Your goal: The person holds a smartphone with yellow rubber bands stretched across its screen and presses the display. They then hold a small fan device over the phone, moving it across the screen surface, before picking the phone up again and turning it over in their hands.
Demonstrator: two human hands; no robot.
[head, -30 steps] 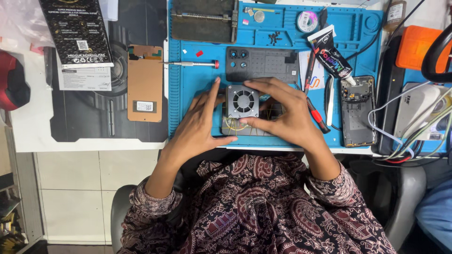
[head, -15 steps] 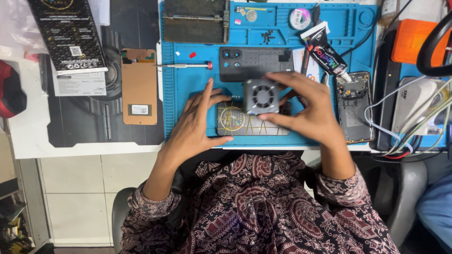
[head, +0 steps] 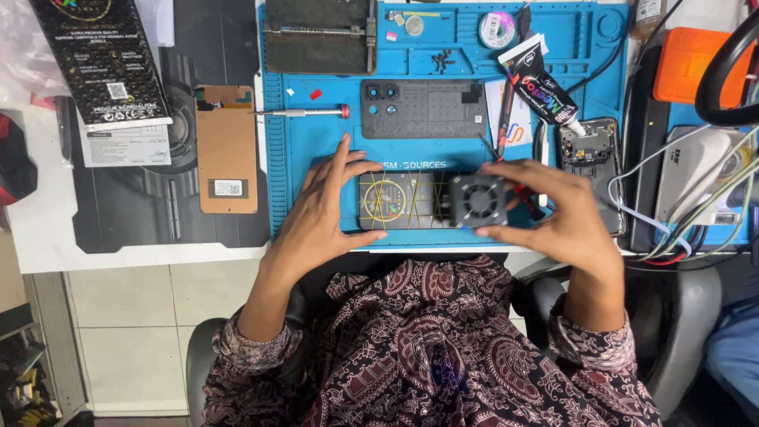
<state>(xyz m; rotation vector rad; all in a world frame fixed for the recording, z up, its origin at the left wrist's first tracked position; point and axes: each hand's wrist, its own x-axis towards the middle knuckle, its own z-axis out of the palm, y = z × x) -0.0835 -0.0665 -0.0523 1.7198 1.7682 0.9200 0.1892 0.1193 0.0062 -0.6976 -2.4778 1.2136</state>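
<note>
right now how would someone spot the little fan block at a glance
Find the blue silicone work mat. At its near edge lies a dark phone-shaped slab crossed by thin bands. The small square black fan block sits over its right end, pinched by the right hand, the only thing there with round blades.

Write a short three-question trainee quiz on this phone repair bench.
1. True or false: the right hand grips the small square fan.
2. Which lies left of the blue mat? A) glue tube B) brown phone panel C) solder reel
3. What does the left hand steady?

Key:
1. True.
2. B, the brown phone panel.
3. The phone bound with rubber bands.
</note>
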